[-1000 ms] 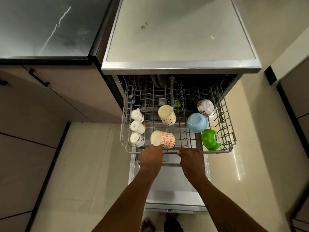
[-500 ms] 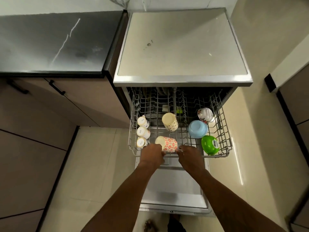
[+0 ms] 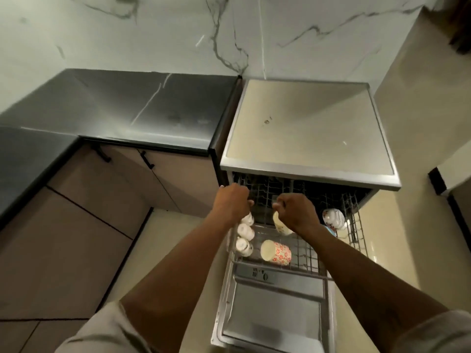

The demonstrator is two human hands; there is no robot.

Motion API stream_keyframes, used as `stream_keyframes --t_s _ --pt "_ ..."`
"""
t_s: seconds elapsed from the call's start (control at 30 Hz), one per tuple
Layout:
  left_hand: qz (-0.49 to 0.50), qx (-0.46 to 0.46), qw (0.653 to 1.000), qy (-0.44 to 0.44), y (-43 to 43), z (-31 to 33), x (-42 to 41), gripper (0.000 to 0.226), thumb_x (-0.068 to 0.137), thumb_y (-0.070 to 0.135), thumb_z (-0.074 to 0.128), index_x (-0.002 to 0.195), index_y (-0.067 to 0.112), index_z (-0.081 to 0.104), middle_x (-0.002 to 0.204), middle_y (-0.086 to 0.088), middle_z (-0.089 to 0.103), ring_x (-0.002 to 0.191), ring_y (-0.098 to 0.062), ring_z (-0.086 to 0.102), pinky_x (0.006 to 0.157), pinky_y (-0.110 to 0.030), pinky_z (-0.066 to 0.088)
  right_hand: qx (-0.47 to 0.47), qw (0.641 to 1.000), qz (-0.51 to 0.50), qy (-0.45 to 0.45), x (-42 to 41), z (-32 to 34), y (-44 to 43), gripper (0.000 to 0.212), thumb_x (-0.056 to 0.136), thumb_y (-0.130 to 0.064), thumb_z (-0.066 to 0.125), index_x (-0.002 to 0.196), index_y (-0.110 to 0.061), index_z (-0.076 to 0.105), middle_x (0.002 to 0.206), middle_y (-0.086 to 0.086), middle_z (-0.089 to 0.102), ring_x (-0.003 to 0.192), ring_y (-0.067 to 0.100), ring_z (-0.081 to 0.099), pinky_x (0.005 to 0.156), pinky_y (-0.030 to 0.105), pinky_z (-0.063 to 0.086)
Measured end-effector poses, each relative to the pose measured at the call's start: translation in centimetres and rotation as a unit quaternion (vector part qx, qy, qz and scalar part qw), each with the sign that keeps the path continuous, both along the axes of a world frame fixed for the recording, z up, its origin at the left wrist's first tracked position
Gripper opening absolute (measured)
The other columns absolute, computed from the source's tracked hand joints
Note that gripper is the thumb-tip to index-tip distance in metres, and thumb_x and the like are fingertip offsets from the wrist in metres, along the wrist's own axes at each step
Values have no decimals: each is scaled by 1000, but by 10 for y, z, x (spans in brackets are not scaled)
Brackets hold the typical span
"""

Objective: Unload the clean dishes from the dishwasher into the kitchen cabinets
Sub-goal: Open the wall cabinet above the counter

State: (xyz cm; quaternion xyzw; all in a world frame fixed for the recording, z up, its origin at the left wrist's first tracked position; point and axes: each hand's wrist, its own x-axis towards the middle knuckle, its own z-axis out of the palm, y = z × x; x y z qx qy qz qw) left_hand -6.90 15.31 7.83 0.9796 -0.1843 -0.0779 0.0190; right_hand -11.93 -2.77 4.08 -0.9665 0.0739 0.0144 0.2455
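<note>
The dishwasher [image 3: 305,128] stands open with its wire rack [image 3: 356,233] pulled out over the lowered door [image 3: 275,314]. In the rack lie a floral mug [image 3: 276,251] on its side, a cream mug [image 3: 280,227] partly behind my right hand, three small white cups [image 3: 244,231] along the left side, and a white patterned bowl [image 3: 332,218] at the right. A sliver of a blue bowl [image 3: 331,231] shows beside my right wrist. My left hand [image 3: 232,202] and my right hand [image 3: 297,212] hover at the dishwasher's opening with fingers curled; I cannot see anything in them.
A dark countertop [image 3: 127,108] runs along the left, with beige cabinets [image 3: 76,225] and black handles [image 3: 147,159] below it. A marble-patterned wall [image 3: 229,34] rises behind. A beige wall [image 3: 420,123] closes in on the right of the dishwasher.
Both hands let go of the rack's front edge and rose toward the dishwasher's opening. The view tilted up, showing the wall; the green bowl is hidden behind my right arm.
</note>
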Motion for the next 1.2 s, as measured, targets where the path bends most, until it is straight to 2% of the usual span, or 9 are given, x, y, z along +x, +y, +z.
stream_keyframes --t_s 0.13,0.27,0.43,0.57,0.73,0.93,1.2 --pt "17 -21 999 -43 44 54 28 30 97 39 59 103 12 71 103 -11 71 99 -33 68 86 -38 49 -22 998 42 -37 43 52 42 20 90 -37 66 88 -18 73 84 8 74 81 29 70 70 35 56" --pt "38 -39 996 -68 107 98 62 30 93 41 62 103 14 70 103 -12 70 100 -34 67 89 -42 50 -34 993 63 -90 78 105 101 28 89 -36 69 110 -18 75 111 10 74 103 32 68 86 39 55" --pt "49 -63 990 -117 205 151 114 39 93 46 63 120 18 69 121 -9 69 114 -31 63 94 -37 46 -64 983 69 -156 122 158 190 21 85 -38 69 95 -20 75 98 3 75 93 28 69 77 34 53" --pt "46 -64 981 -176 296 208 162 41 93 46 63 124 20 69 129 -7 67 121 -29 61 99 -37 46 -80 969 63 -225 164 204 276 33 86 -37 72 112 -17 75 110 4 75 106 26 68 90 35 52" --pt "65 -70 963 -252 381 283 210 39 90 41 67 121 16 70 121 -14 68 113 -35 65 94 -39 50 -80 951 56 -292 222 259 360 35 86 -39 73 115 -19 74 113 6 73 110 25 66 96 35 51" --pt "55 -84 941 -322 426 335 269 43 88 40 73 121 13 69 119 -13 70 110 -33 67 91 -40 52 -138 919 70 -362 294 309 414 33 85 -41 71 114 -23 73 117 -2 73 115 17 64 100 37 48" --pt "29 -69 921 -382 439 363 369 45 84 37 74 122 13 69 122 -6 70 113 -29 66 90 -37 51 -180 886 48 -424 408 365 425 31 86 -33 71 113 -19 73 120 0 72 117 22 63 102 41 46"
